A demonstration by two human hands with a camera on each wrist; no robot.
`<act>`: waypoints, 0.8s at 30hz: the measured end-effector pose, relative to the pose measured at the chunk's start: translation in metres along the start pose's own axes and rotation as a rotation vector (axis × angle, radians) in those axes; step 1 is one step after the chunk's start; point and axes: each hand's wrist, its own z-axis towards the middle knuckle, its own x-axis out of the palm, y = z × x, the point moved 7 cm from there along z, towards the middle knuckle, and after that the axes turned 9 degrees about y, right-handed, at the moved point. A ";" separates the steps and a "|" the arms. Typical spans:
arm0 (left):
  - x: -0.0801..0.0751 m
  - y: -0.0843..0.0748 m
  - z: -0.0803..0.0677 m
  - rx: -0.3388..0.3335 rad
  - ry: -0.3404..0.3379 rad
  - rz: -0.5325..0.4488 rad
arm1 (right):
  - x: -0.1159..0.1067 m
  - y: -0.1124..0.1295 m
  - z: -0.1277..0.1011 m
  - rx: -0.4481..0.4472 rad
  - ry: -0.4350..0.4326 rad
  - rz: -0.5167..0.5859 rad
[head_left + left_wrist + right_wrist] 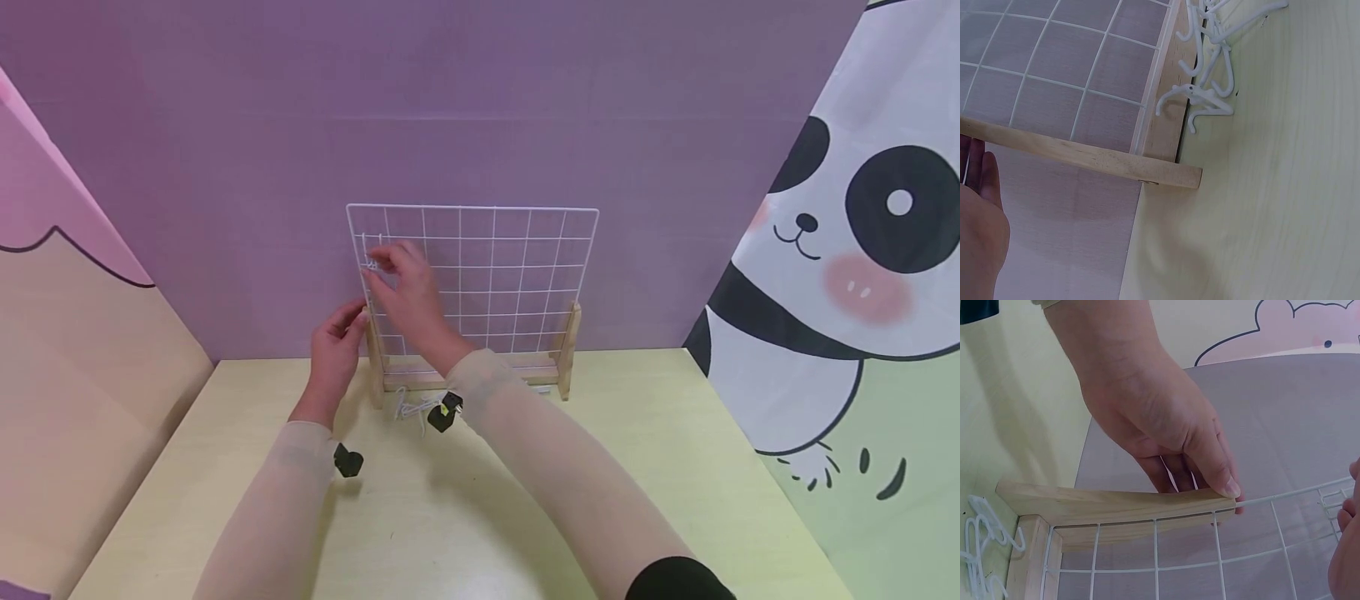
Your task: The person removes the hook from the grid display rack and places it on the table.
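Loose white hooks [408, 408] lie on the counter [600, 500] before the wooden stand [566, 350]; left hand [335, 346] grips its left post, farther off right hand [405, 287] pinches a hook [371, 264] on the upright wire grid [495, 250]

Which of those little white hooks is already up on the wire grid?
The single white hook at the grid's upper left corner, at the right hand's fingertips. The other hooks lie in a loose pile on the table by the wooden stand.

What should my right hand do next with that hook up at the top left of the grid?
Probably press the white hook down until it seats on a wire. The right hand pinches it against the wire grid, the left hand steadies the wooden stand, and spare hooks wait below.
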 end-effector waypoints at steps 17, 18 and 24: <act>0.001 -0.002 0.000 -0.002 -0.002 -0.005 | 0.002 -0.001 0.003 0.003 -0.043 0.081; 0.000 -0.001 0.000 -0.004 -0.002 -0.004 | 0.002 -0.001 0.002 0.007 -0.047 0.093; 0.000 0.002 0.001 -0.016 -0.003 0.008 | 0.001 -0.003 0.000 0.071 -0.071 0.184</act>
